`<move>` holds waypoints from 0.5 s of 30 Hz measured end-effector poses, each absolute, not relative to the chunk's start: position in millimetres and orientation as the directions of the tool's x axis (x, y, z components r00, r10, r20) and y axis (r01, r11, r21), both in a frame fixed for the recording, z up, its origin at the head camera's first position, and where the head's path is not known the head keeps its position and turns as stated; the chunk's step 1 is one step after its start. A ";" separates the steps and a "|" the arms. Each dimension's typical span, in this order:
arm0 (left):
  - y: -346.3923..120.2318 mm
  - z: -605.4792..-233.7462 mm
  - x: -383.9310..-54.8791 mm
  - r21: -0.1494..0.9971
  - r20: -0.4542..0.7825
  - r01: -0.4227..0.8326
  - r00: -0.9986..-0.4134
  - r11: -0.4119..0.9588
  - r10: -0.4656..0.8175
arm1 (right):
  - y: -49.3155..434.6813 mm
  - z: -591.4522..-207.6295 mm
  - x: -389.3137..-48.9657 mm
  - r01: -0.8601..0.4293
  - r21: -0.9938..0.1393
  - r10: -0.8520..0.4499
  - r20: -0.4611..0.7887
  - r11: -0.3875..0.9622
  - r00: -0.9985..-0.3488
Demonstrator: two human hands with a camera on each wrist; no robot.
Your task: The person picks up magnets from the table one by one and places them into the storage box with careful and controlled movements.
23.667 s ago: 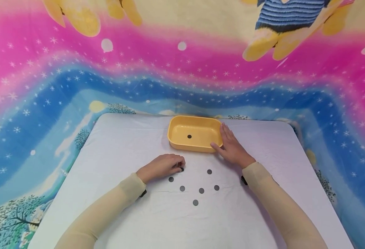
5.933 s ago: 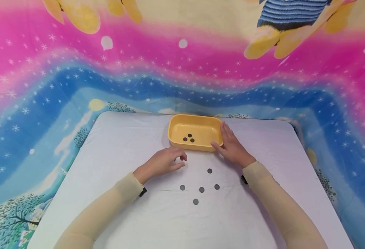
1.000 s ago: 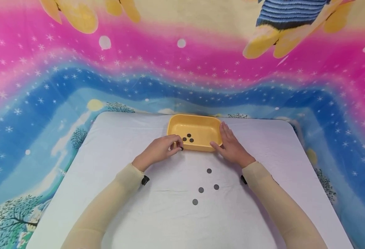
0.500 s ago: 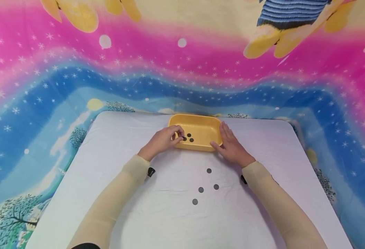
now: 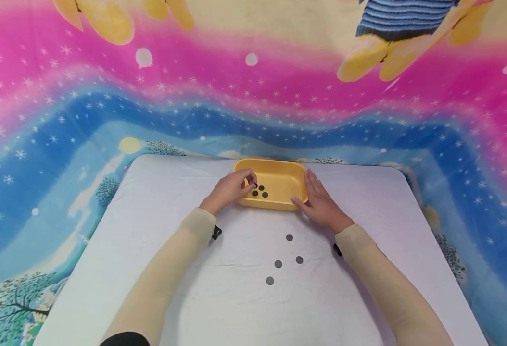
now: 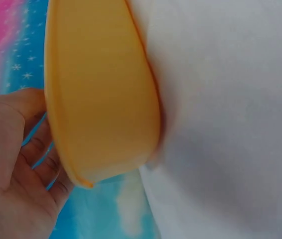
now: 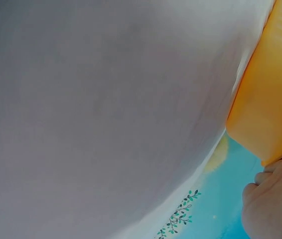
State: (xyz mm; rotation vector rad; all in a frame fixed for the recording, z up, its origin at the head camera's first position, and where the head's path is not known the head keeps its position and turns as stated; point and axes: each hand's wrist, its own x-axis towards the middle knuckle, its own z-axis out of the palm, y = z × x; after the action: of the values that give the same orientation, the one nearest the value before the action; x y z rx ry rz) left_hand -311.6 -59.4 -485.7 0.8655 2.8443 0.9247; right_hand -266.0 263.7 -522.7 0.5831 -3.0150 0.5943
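The left hand (image 5: 228, 190) pinches 1 dark round disc (image 5: 255, 186) over a yellow rectangular tub (image 5: 275, 205); the right hand (image 5: 321, 205) touches it, fingers straight.

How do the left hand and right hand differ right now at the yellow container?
The left hand pinches a dark disc with curled fingers; the right hand has straighter fingers. The left hand reaches over the left end of the yellow container, while the right hand touches the right end. Both hands come out of beige sleeves.
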 end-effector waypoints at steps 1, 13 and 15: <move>-58.6 -486.6 -313.0 0.547 0.133 0.494 -0.848 0.676 0.513 | 263.6 -522.5 -265.7 -0.361 -0.365 -0.355 0.084 0.859 -0.931; -47.1 -491.5 -328.5 0.463 0.120 0.492 -0.859 0.737 0.497 | 263.0 -521.6 -265.4 -0.365 -0.361 -0.356 0.093 0.858 -0.930; -45.2 -492.4 -330.9 0.442 0.119 0.495 -0.859 0.748 0.498 | 262.8 -521.4 -265.1 -0.361 -0.363 -0.353 0.091 0.859 -0.931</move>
State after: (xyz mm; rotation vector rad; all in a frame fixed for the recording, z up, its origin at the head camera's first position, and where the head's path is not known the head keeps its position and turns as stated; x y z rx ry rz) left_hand -330.9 -45.2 -492.4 0.8328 2.9311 0.7381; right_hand -265.1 262.8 -521.4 0.5779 -3.0083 0.5943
